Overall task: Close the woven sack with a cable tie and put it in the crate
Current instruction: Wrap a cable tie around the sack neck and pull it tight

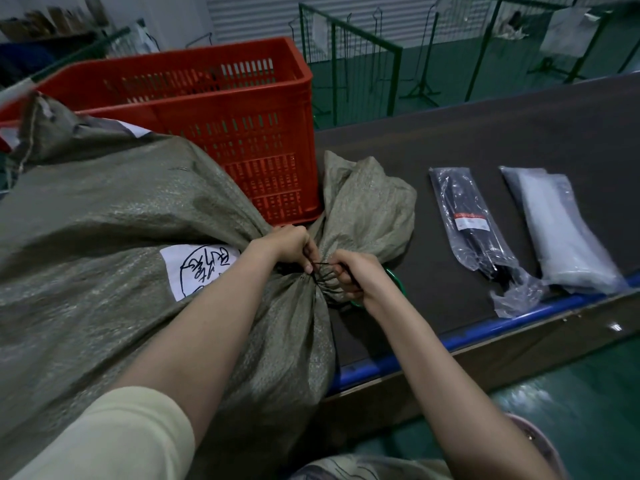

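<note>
A large grey-green woven sack (pixel 114 209) lies on its side across the left of the table, a white paper label (pixel 194 268) with black writing on it. Its neck is gathered at the centre, and the loose mouth (pixel 367 202) fans out beyond. A thin black cable tie (pixel 320 271) wraps the neck. My left hand (pixel 294 247) pinches the tie on the left side of the neck. My right hand (pixel 356 277) grips the tie's other end on the right. The red slatted plastic crate (pixel 221 109) stands just behind the sack.
Two clear plastic packs lie to the right on the dark table (pixel 485 140): one of black cable ties (pixel 474 223), one of white ties (pixel 561 230). A blue rail (pixel 485 330) edges the table front. Green wire racks (pixel 363 57) stand behind on the green floor.
</note>
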The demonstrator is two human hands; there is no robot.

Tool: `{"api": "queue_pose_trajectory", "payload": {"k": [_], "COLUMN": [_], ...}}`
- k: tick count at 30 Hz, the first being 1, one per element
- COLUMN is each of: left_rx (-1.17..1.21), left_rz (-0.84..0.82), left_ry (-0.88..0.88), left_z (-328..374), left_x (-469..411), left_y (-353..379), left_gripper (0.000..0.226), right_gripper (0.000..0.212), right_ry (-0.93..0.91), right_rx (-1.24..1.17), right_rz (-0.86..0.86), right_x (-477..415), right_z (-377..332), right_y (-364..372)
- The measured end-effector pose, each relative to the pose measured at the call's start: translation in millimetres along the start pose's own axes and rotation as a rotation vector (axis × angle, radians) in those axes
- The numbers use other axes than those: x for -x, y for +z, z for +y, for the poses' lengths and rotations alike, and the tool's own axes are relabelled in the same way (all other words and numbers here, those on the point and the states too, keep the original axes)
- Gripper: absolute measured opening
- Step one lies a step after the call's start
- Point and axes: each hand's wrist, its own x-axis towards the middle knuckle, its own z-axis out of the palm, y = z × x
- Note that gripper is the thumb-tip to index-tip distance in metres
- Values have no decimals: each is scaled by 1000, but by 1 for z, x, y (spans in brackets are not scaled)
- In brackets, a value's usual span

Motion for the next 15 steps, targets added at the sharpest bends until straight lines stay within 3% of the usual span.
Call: {"api": "queue_pose_trajectory", "payload": {"k": [15], "left_rx": [-17], "left_rz": [-29], "left_ry": [-67], "left_z": [4], "left_x": [6], "left_y": [3], "left_gripper": [31], "right_gripper": [37], "right_ry": [-42], "right_rx": [-1], "right_rz": [-4], "right_x": [25], "right_z": [-9], "right_y": [3]}}
